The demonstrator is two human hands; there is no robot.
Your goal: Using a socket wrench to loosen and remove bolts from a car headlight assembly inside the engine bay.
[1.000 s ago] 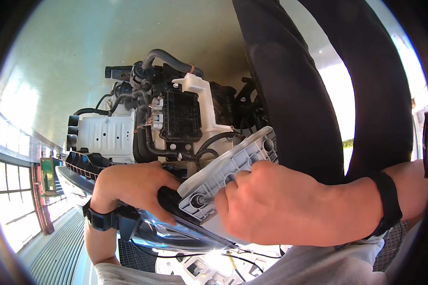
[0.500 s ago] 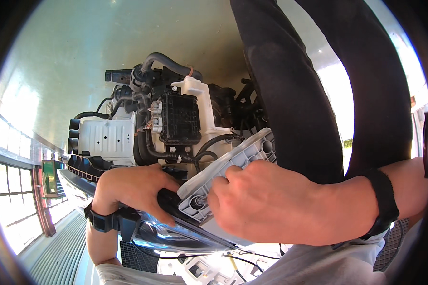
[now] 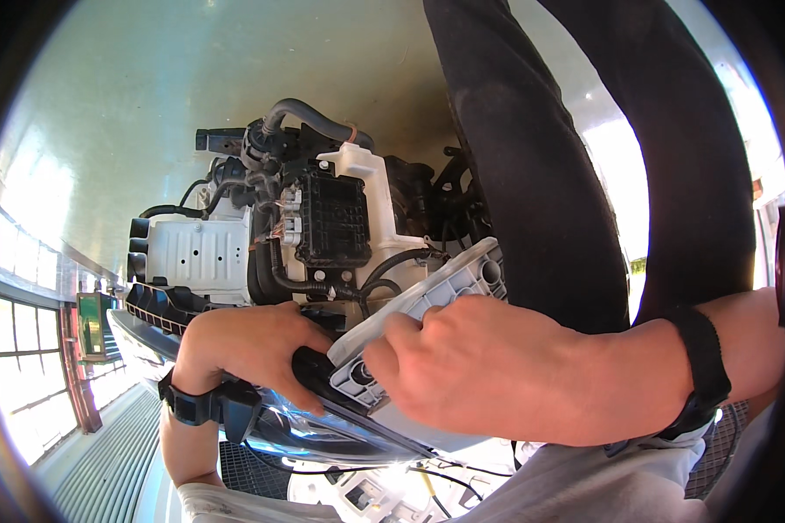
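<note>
A light grey ribbed plastic housing (image 3: 414, 298) slants across the lower middle, with round tubular openings at both ends. My right hand (image 3: 471, 370) is closed in a fist over its lower left end, knuckles up. Those fingers cover most of a round socket (image 3: 351, 376) there, and what they grip is hidden. My left hand (image 3: 257, 349) lies just left of the housing. Its thumb and fingers straddle a black plastic piece (image 3: 316, 373) beside the housing's end; the fingertips are partly out of sight.
Beyond my hands sit a black ribbed box (image 3: 333, 216), a white reservoir-like part (image 3: 377, 205), a silver metal cover (image 3: 196, 250) and dark hoses (image 3: 310, 113). Dark-trousered legs (image 3: 532, 157) stand at the right. Shiny bodywork (image 3: 310, 431) runs below my left hand.
My right hand has shifted slightly left and now covers more of the socket, hiding the clear stem seen there before. The left hand stays in nearly the same place.
</note>
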